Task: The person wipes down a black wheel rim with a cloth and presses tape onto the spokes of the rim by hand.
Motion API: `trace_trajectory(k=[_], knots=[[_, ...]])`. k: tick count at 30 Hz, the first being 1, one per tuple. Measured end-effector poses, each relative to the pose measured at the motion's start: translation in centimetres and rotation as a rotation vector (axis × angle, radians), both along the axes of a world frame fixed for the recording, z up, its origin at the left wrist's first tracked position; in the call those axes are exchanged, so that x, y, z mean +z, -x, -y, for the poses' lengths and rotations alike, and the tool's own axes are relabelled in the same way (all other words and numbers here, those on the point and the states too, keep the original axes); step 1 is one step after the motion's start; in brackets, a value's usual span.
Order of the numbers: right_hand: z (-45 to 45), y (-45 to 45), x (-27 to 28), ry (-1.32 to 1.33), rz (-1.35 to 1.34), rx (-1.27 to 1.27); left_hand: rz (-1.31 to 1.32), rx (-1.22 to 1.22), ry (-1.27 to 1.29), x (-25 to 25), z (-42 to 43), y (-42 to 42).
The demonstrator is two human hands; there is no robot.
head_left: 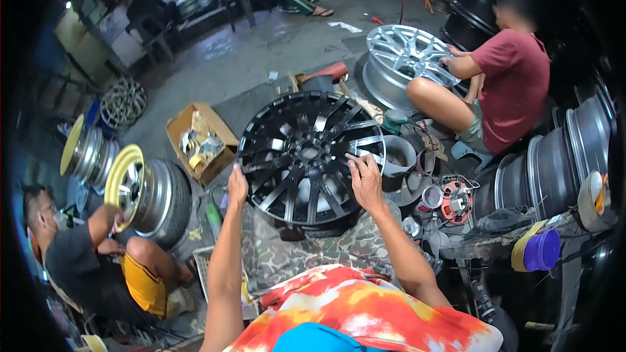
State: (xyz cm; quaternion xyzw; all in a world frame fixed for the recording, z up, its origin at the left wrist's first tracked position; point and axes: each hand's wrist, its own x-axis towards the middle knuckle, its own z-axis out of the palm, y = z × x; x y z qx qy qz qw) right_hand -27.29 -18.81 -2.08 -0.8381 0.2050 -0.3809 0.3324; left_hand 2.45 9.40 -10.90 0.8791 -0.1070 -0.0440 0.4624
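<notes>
A black multi-spoke wheel rim [309,151] lies face up in front of me, above a camouflage cloth [293,248]. At its left edge is my left hand [237,186], its fingers wrapped round the rim's outer lip. My right hand [365,179] rests on the right side of the same rim, fingers apart over the spokes near the edge. Its thumb side is partly hidden by the hand itself. Glossy spots shine on several spokes.
A person in a red shirt [515,81] sits by a silver rim [407,58] at upper right. At left, a person in a dark shirt [81,267] works at a yellow-edged wheel [127,176]. A cardboard box [218,127], grey bucket [399,156] and purple cup [542,250] stand around.
</notes>
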Motion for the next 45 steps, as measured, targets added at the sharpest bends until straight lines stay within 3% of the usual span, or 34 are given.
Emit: trace_trajectory(k=[2, 4, 6, 8, 10, 11, 13, 15, 45], knots=[[0.2, 0.2, -1.4, 0.089, -0.04, -0.053, 0.228, 0.002, 0.001, 0.9, -2.0, 3.1], [-0.1, 0.0, -1.5, 0.207, -0.034, -0.071, 0.116, 0.005, -0.043, 1.2, -5.6, 5.3], [-0.2, 0.2, -1.6, 0.19, -0.035, -0.11, 0.235, 0.041, -0.126, 0.2, -8.8, 8.3], [0.0, 0.1, -1.7, 0.17, -0.023, -0.114, -0.063, 0.042, -0.217, -0.4, -11.2, 11.8], [-0.1, 0.0, -1.7, 0.094, -0.002, -0.089, -0.235, 0.042, 0.054, -1.7, -12.7, 13.7], [0.0, 0.0, -1.7, 0.095, -0.003, -0.09, -0.235, 0.041, 0.055, -1.6, -13.0, 14.0], [0.0, 0.0, -1.8, 0.044, 0.022, -0.1, -0.813, 0.143, 0.476, 0.2, -13.4, 15.9], [0.1, -0.1, -1.8, 0.049, 0.031, -0.106, -0.98, 0.169, 0.584, -0.1, -14.1, 16.7], [0.1, -0.4, -2.3, 0.062, -0.003, -0.123, -1.058, 0.31, 0.516, -4.5, -19.8, 24.1]])
